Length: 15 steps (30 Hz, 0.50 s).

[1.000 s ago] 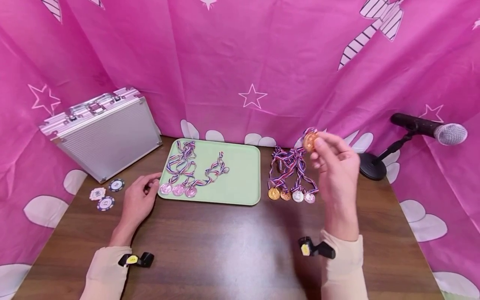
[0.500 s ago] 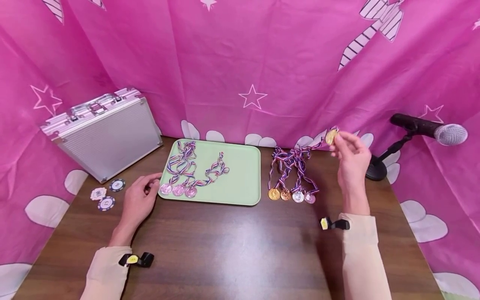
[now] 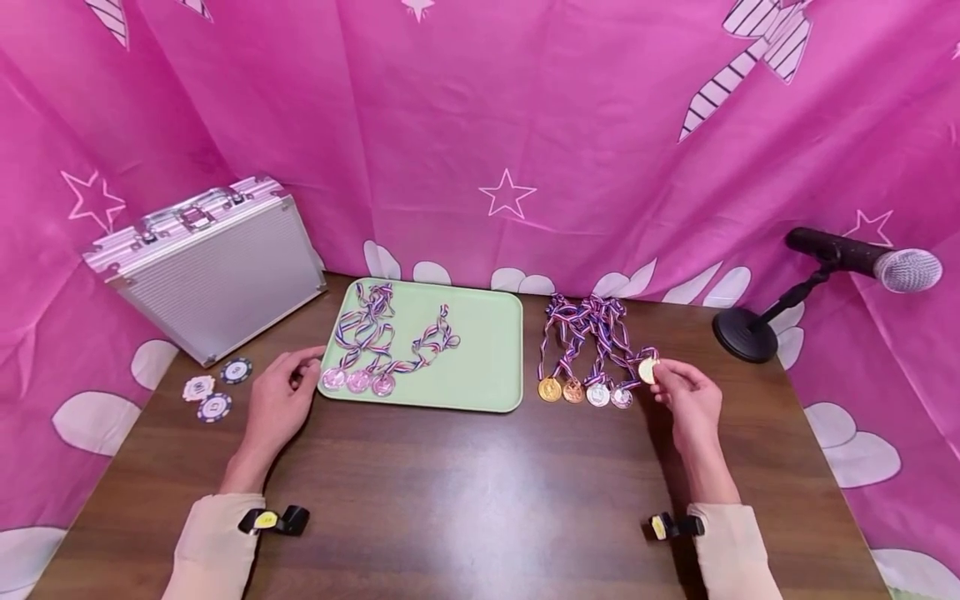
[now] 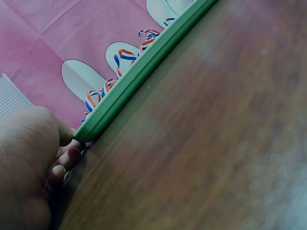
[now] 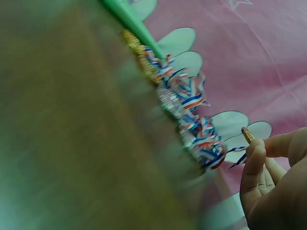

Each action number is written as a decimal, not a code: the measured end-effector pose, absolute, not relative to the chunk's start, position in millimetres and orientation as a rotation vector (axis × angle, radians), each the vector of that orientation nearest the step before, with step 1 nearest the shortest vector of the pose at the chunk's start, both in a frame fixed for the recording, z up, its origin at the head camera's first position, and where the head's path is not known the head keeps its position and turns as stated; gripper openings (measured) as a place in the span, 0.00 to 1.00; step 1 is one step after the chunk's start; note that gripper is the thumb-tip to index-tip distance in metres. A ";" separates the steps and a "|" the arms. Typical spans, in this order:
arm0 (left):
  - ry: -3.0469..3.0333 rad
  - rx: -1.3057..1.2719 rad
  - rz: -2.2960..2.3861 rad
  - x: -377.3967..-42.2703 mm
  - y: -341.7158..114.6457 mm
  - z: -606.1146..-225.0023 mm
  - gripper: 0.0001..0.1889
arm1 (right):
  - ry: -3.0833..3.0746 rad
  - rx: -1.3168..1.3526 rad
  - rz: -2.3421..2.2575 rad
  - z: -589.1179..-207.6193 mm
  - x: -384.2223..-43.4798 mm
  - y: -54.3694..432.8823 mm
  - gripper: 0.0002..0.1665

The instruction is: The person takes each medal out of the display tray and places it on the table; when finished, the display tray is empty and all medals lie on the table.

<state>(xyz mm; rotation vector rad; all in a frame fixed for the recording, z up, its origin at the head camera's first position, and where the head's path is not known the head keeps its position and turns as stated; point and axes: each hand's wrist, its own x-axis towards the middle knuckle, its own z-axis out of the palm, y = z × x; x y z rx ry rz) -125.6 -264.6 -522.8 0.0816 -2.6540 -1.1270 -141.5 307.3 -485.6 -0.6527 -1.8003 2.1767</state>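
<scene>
My right hand [image 3: 692, 402] pinches a gold medal [image 3: 648, 371] between thumb and fingers, right of the row of medals. Its striped ribbon runs back towards the tangled ribbons [image 3: 588, 321]. In that row lie a gold medal [image 3: 550, 389], a bronze medal [image 3: 573, 390] and two silver medals [image 3: 598, 394]. The right wrist view shows the pinched gold medal [image 5: 248, 135] edge-on. With loosely bent fingers, my left hand [image 3: 279, 400] touches the left edge of the light green tray [image 3: 487, 392]. Three pinkish medals [image 3: 358, 382] with ribbons lie on the tray's left part.
A silver case [image 3: 217, 275] stands at the back left, with three poker chips [image 3: 214, 407] before it. At the back right is a microphone [image 3: 862, 254] on a black stand [image 3: 746, 335]. A pink curtain [image 3: 450, 125] hangs behind the wooden table [image 3: 465, 500].
My right hand has moved right, then down towards the front with the pinched medal, drawing its ribbon out of the bunch. The left hand stays at the tray.
</scene>
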 end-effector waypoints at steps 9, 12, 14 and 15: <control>-2.645 0.081 -1.127 -126.4 -262.9 -524.3 0.18 | -2.014 -0.698 2.018 -504.1 -118.9 322.3 0.06; -2.639 0.083 -1.125 -127.3 -263.0 -523.9 0.18 | -2.210 -0.659 1.842 -506.9 -116.5 323.8 0.08; -2.637 0.085 -1.121 -127.2 -263.6 -523.3 0.18 | -2.329 -0.614 1.720 -508.5 -115.8 323.2 0.13; -2.636 0.082 -1.118 -127.2 -263.9 -523.1 0.18 | -2.367 -0.597 1.669 -509.4 -115.5 322.7 0.14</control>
